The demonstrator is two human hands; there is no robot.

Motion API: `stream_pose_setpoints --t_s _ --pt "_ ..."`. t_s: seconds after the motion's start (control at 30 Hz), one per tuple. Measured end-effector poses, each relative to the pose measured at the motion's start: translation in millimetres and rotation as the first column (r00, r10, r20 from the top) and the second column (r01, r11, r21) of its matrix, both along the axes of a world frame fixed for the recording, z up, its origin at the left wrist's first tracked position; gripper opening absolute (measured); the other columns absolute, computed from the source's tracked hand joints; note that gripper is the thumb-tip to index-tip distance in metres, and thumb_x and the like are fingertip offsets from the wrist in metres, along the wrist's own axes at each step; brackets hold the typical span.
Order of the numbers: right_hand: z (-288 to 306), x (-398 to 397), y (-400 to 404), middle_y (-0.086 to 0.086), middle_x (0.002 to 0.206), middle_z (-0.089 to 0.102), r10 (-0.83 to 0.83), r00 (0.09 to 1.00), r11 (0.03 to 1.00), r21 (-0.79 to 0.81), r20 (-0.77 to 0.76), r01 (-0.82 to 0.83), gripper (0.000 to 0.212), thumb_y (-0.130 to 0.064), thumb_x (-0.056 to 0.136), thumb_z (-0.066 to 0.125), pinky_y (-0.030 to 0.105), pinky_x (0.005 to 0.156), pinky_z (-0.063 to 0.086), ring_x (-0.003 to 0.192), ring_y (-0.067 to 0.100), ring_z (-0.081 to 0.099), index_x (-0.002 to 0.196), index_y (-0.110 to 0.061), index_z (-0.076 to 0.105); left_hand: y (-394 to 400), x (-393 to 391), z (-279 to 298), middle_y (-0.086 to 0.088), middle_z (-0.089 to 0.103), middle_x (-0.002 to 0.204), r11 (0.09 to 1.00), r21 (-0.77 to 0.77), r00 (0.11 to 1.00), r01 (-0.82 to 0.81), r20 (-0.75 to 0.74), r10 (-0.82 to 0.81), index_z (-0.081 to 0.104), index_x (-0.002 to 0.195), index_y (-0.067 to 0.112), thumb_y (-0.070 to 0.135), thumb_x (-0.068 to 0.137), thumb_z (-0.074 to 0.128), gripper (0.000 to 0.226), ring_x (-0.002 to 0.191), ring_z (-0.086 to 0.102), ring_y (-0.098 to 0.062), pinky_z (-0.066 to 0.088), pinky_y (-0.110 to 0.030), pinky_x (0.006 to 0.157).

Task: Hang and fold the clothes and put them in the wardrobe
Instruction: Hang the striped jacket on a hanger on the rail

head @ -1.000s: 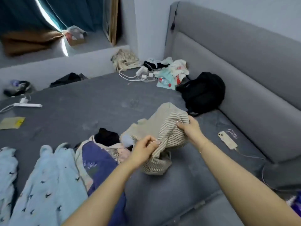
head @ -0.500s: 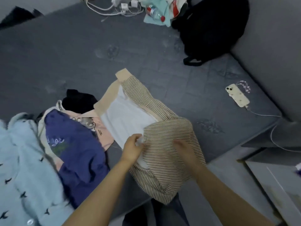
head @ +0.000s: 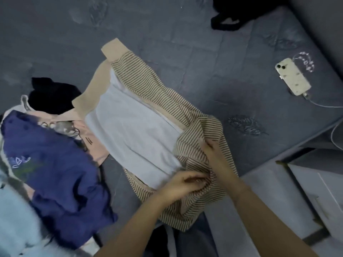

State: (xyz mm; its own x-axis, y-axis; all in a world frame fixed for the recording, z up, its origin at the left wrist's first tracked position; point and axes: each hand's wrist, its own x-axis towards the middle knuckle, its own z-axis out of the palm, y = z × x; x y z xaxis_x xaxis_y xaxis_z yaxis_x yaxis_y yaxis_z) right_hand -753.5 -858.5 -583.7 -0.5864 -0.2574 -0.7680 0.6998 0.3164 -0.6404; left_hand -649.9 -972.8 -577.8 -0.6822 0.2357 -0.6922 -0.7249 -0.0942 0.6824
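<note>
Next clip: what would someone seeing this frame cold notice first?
Centre frame, a striped beige top with a white panel lies spread on the grey bed, the left hand and right hand bunching its near end. A navy garment sprawls left of it; a phone on a cable sits far right.

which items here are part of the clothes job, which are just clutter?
Job:
striped garment, gripped by left hand and right hand
navy garment
pink garment
black garment
light blue fleece

Lying about:
phone on the bed, with its cable plugged in
black bag, partly out of frame
</note>
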Motion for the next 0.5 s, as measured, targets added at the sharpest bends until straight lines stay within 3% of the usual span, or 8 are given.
stream_pose_setpoints --t_s 0.07,0.17,0.27,0.33,0.4,0.43,0.5 --pt "-4.3 3.3 4.4 -0.005 0.107 0.065 0.061 0.998 0.995 0.085 -0.018 -0.059 0.046 -0.033 0.082 0.075 0.012 0.074 0.05 0.096 0.008 0.062 0.122 -0.018 0.057 -11.1 1.1 2.1 -0.003 0.066 0.121 0.997 0.007 0.993 -0.07 0.098 0.069 0.069 0.112 0.02 -0.006 0.089 0.059 0.036 0.113 0.062 -0.014 0.047 -0.025 0.1" --pt "-14.5 4.6 14.8 0.001 0.093 0.07 -0.091 0.995 0.972 0.215 -0.038 0.097 0.012 -0.019 0.091 0.066 0.018 0.071 0.048 0.092 0.016 0.064 0.096 -0.009 0.071 -31.4 -0.2 2.9 -0.01 0.07 0.11 0.975 -0.075 0.962 -0.21 0.164 0.22 0.072 0.1 0.01 -0.014 0.088 0.05 0.035 0.106 0.065 -0.023 0.053 -0.028 0.092" --pt "-19.7 8.0 41.1 0.001 0.086 0.072 -0.33 0.943 0.927 0.201 0.035 0.317 0.023 -0.024 0.097 0.057 0.025 0.071 0.05 0.084 0.017 0.065 0.085 -0.01 0.071 -46.8 -14.9 0.1 -0.009 0.07 0.105 0.913 -0.344 0.973 -0.219 -0.005 0.231 0.07 0.092 0.007 -0.013 0.088 0.053 0.027 0.099 0.064 -0.016 0.052 -0.029 0.093" --pt "-20.6 13.3 64.3 0.004 0.082 0.07 -0.391 0.92 0.898 0.234 0.04 0.372 0.026 -0.023 0.099 0.053 0.029 0.071 0.051 0.081 0.02 0.064 0.082 -0.01 0.067 -53.8 -37.0 -2.7 0.002 0.069 0.104 0.81 -0.57 0.985 -0.139 -0.165 0.053 0.067 0.095 0.017 -0.006 0.088 0.057 0.026 0.096 0.062 -0.007 0.05 -0.03 0.093" --pt "-24.2 19.3 94.2 0.005 0.079 0.066 -0.462 0.886 0.852 0.288 0.024 0.437 0.025 -0.02 0.1 0.05 0.032 0.071 0.05 0.078 0.024 0.061 0.08 -0.012 0.063 -54.1 -69.5 -7.4 0.006 0.064 0.113 0.686 -0.726 0.93 -0.052 -0.285 -0.231 0.064 0.105 0.023 -0.002 0.084 0.062 0.033 0.106 0.058 -0.01 0.046 -0.03 0.097" --pt "-26.1 23.1 110.2 0.004 0.077 0.064 -0.496 0.868 0.824 0.314 -0.002 0.472 0.024 -0.018 0.099 0.051 0.03 0.068 0.049 0.076 0.023 0.059 0.078 -0.014 0.061 -50.4 -87.2 -12.1 0.004 0.061 0.122 0.627 -0.779 0.873 0.014 -0.296 -0.387 0.064 0.111 0.022 0.0 0.081 0.065 0.037 0.115 0.054 -0.015 0.042 -0.033 0.102" --pt "-25.8 30.0 136.8 0.003 0.076 0.06 -0.566 0.823 0.768 0.341 -0.035 0.542 0.02 -0.016 0.098 0.052 0.027 0.062 0.046 0.071 0.021 0.056 0.078 -0.018 0.057 -32.5 -118.6 -23.9 0.0 0.051 0.138 0.487 -0.839 0.728 0.243 -0.174 -0.663 0.06 0.126 0.022 0.011 0.079 0.072 0.05 0.129 0.043 -0.022 0.035 -0.039 0.108"
